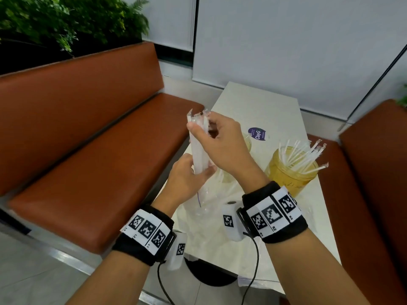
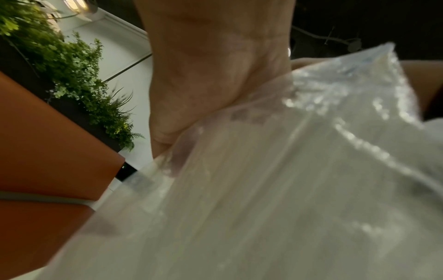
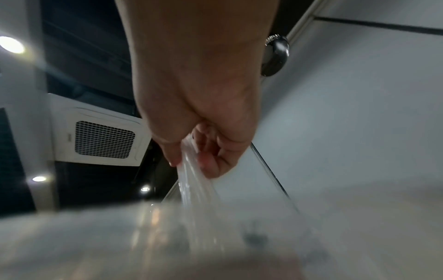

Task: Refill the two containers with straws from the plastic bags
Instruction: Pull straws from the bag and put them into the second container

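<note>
A bundle of wrapped white straws stands upright above the table's left edge. My right hand pinches its upper end; in the right wrist view the straws run between thumb and fingers. My left hand grips the lower end, where the clear plastic bag hangs down; the bag fills the left wrist view. A yellow container with several straws fanned out stands on the right of the table. A second yellow container is mostly hidden behind my right hand.
The white table carries a round purple sticker. Orange benches flank it, one on the left and one on the right. Green plants sit behind the left bench. A wall with blinds lies beyond.
</note>
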